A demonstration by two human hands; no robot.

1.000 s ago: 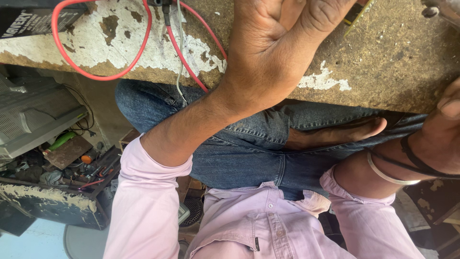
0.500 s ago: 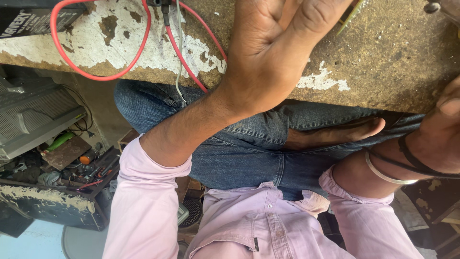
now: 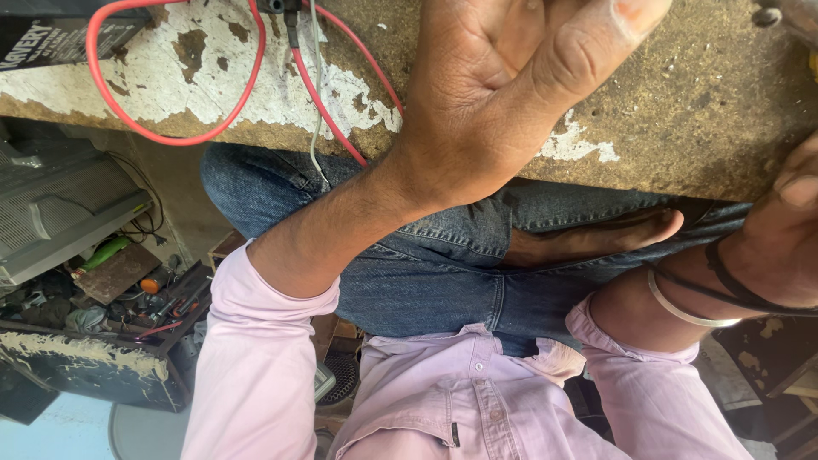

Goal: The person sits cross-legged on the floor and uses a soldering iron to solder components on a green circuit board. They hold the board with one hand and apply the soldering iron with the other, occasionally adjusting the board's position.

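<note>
My left hand (image 3: 503, 94) lies on a worn workbench (image 3: 707, 111) with peeling white paint. Its thumb stretches to the right, and its fingers run off the top edge, so I cannot see what they do. A red wire (image 3: 170, 136) loops over the bench to the left of this hand, next to a thin grey wire (image 3: 315, 111). My right hand (image 3: 788, 230) is at the right edge below the bench rim and mostly out of view. It wears a metal bangle and black threads on the wrist. I sit in blue jeans and a pink shirt, with a bare foot (image 3: 596, 238) across my lap.
A black box-shaped battery (image 3: 60, 38) stands on the bench at top left. Below left, a grey ribbed device (image 3: 60, 221) sits above a cluttered tray of small tools (image 3: 128, 298). A small metal part (image 3: 767, 13) lies at the bench's top right.
My left hand has shifted slightly and its thumb has stretched further right. My right hand has stayed where it was.
</note>
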